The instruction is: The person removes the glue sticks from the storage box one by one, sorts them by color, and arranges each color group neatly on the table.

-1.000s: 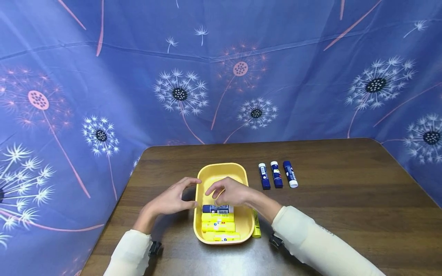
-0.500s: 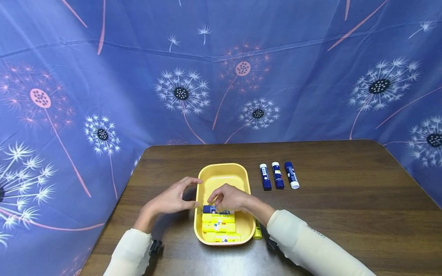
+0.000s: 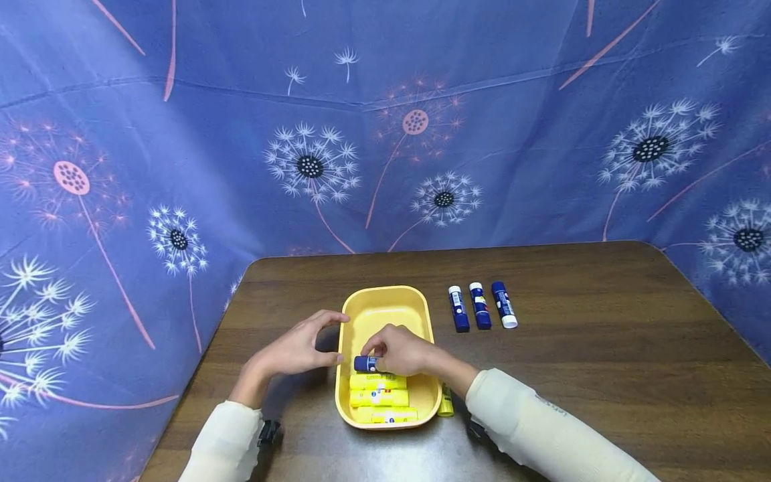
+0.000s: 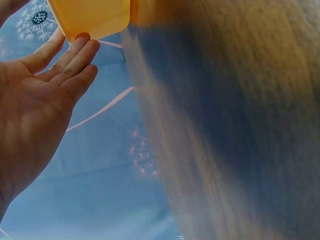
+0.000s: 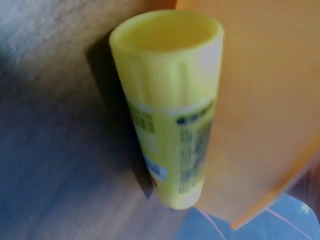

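Observation:
In the head view my right hand (image 3: 405, 351) reaches into the yellow tray (image 3: 385, 314) and pinches a blue glue stick (image 3: 365, 363); the hand covers its right end. Below it in the tray lie several yellow glue sticks (image 3: 379, 398), stacked in rows across the near half. My left hand (image 3: 298, 347) touches the tray's left side with thumb and fingers spread, and the left wrist view shows its fingers (image 4: 80, 65) fairly straight against the tray wall (image 4: 95, 20). The right wrist view does not show the right hand.
Just outside the tray's right wall lies another yellow glue stick (image 5: 170, 115), partly hidden by the right arm in the head view. Three blue-and-white glue sticks (image 3: 482, 306) lie in a row to the tray's right on the wooden table (image 3: 602, 348). A patterned blue cloth (image 3: 512, 134) hangs behind.
The right hand has lowered slightly onto the blue glue stick in the tray and now pinches it, covering its white end. My left hand has stayed at the tray's left side.

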A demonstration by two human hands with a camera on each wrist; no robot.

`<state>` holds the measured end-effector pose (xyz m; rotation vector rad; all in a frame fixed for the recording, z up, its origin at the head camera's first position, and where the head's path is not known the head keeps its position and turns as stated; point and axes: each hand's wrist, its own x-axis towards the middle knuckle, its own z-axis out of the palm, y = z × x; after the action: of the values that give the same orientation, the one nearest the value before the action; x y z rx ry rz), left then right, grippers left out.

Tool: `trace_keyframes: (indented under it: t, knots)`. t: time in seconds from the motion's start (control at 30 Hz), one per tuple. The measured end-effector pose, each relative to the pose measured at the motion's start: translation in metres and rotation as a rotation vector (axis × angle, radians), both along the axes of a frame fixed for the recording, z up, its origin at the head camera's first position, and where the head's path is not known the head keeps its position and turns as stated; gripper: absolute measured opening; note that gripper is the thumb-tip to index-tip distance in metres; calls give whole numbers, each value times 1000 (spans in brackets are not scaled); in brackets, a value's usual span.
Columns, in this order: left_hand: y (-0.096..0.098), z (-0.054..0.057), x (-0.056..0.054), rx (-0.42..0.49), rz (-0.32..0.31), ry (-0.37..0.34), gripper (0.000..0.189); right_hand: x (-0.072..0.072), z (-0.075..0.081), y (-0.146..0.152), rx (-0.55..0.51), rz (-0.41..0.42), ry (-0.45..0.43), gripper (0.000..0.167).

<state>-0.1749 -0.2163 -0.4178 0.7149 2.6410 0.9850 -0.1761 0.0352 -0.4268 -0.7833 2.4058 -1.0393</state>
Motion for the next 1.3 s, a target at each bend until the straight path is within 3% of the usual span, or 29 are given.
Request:
trace_keyframes:
  t: [0.3,0.67,1.0,1.3]
  knots:
    - [2,-1,1,22,-8,14,67,6,28,23,-127,-52,88,28]
    - [1,-6,0,27,-18,29,67,8,62,82,-247,-250,64,36]
    - [-1,-6,0,33,-21,33,67,-15,66,138,-341,-529,75,41]
    - [-1,-6,0,46,-19,27,67,-27,60,177,-373,-680,52,44]
